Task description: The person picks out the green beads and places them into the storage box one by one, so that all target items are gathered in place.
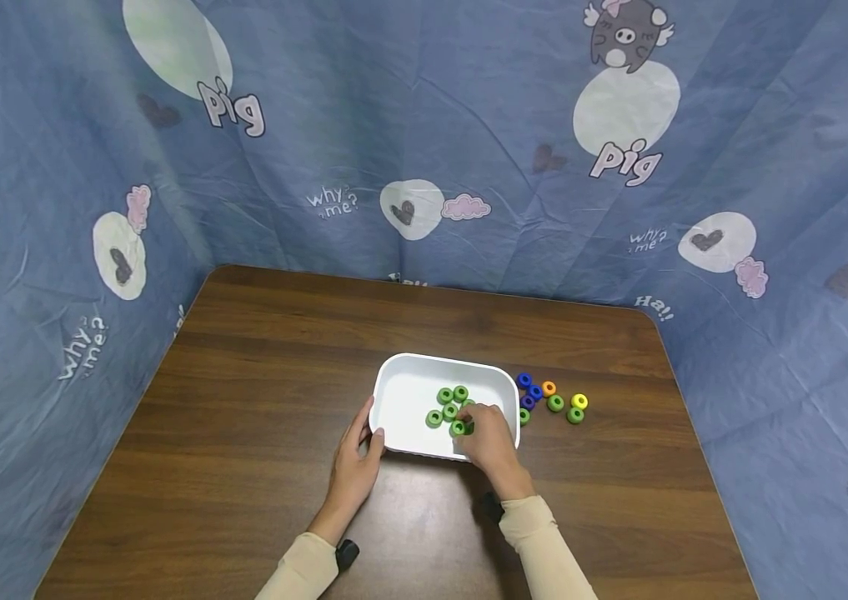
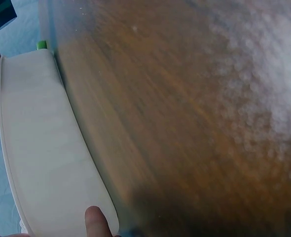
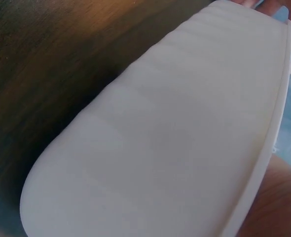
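A white rectangular tray (image 1: 408, 367) lies on the table with several green rings (image 1: 445, 396) on its floor. My left hand (image 1: 354, 471) holds the tray's near left corner, its thumb by the front edge and fingers along the left side. In the left wrist view a fingertip (image 2: 95, 219) presses the tray's outer wall (image 2: 47, 133). Reaching over the front rim, my right hand (image 1: 493, 442) pinches a green ring (image 1: 458, 428) low inside the tray; its fingertips are partly hidden. The right wrist view shows mostly the tray's outer wall (image 3: 165, 128).
Right of the tray lie loose rings: blue (image 1: 524, 381), orange (image 1: 549, 388), yellow (image 1: 579, 402) and green (image 1: 575, 416). One green ring (image 1: 524, 417) sits close against the tray's right side. A patterned blue cloth (image 1: 424, 125) hangs behind the brown wooden table (image 1: 266, 358).
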Action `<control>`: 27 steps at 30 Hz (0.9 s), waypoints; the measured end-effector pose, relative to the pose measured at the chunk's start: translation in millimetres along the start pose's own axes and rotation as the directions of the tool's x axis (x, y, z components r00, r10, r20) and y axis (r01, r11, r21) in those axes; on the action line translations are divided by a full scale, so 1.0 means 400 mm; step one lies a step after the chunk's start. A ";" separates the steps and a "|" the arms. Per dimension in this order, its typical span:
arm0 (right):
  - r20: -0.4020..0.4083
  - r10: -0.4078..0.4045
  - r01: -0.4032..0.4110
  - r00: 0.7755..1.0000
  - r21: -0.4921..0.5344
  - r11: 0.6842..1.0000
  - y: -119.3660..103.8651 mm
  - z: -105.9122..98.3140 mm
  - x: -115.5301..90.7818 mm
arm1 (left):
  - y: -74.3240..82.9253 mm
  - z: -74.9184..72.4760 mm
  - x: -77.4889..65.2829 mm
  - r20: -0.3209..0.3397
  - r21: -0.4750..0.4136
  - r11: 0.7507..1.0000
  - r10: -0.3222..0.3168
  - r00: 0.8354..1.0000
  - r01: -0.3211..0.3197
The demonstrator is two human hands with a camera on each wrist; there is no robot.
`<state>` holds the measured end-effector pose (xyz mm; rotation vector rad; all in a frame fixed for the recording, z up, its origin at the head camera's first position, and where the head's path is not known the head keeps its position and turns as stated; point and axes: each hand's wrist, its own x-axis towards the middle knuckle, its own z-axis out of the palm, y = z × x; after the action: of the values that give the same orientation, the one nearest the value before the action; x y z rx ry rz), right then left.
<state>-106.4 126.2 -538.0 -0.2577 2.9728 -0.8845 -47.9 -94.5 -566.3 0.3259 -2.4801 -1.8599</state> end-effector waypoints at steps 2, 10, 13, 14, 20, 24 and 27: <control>0.003 0.004 -0.004 1.000 0.002 1.000 0.000 -0.004 0.000 | 0.000 0.000 -0.001 0.000 -0.003 1.000 0.000 1.000 0.000; -0.232 0.001 0.031 0.973 0.135 0.990 0.015 -0.066 0.002 | 0.004 0.003 -0.002 -0.004 -0.004 1.000 -0.012 1.000 0.012; -0.332 0.085 -0.022 0.939 0.190 0.982 0.048 -0.094 0.004 | 0.007 0.004 -0.002 -0.005 0.000 1.000 -0.010 1.000 0.010; -0.348 0.120 -0.050 0.930 0.204 0.978 0.063 -0.100 0.004 | 0.008 0.003 -0.001 -0.007 0.002 1.000 -0.009 1.000 0.009; -0.321 0.300 -0.214 0.899 0.276 0.937 0.132 -0.111 -0.002 | 0.007 0.001 0.000 -0.010 0.003 1.000 -0.007 1.000 0.007; -0.324 0.311 -0.218 0.893 0.291 0.931 0.161 -0.096 -0.008 | 0.006 0.000 0.000 -0.009 0.001 1.000 -0.004 1.000 0.004; -0.313 0.307 -0.226 0.899 0.269 0.936 0.178 -0.077 -0.014 | 0.006 0.000 -0.001 -0.006 -0.002 1.000 -0.006 1.000 0.006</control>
<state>-113.9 202.4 -551.2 0.3494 3.0583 -1.3388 -47.8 -93.8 -564.0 0.3393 -2.4759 -1.8611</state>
